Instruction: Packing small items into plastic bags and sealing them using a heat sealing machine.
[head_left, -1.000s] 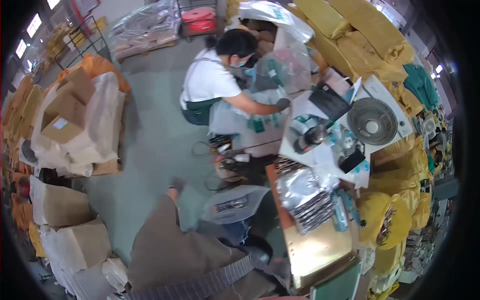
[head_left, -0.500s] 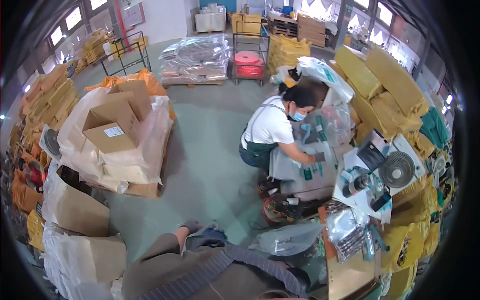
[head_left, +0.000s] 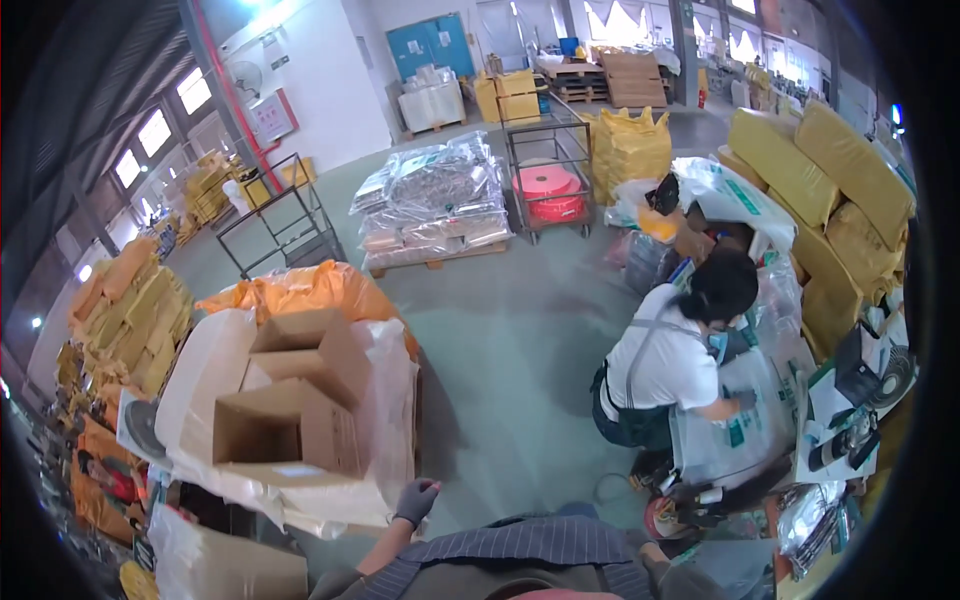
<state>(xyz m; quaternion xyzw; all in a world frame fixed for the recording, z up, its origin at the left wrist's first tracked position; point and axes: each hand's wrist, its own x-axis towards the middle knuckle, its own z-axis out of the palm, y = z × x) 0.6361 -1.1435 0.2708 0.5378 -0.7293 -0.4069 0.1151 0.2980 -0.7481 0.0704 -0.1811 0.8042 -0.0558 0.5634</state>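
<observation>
My left hand [head_left: 414,501], in a dark glove with bare fingertips, hangs over the floor at the lower middle. Its fingers are loosely bent, and I see nothing in them. It is nearest to the front right corner of a wrapped pallet load [head_left: 385,440], apart from it. On that load stand two brown cardboard boxes; the front box [head_left: 330,425] has its top open and looks hollow inside. At the lower right, a small patch of bare skin [head_left: 655,556] shows beside my striped apron [head_left: 520,543]; my right hand itself is not visible.
A co-worker [head_left: 670,360] in a white shirt bends over clear plastic bags [head_left: 745,415] at the right. Ahead stand a wrapped pallet [head_left: 435,200], a wheeled rack [head_left: 550,180] with a pink roll, and a metal trolley [head_left: 280,225]. Yellow sacks [head_left: 800,170] are stacked far right.
My view has tilted up and swung left, so the boxes and the co-worker appear further right. The boxes are nearer, and my left hand now shows beside their pallet.
</observation>
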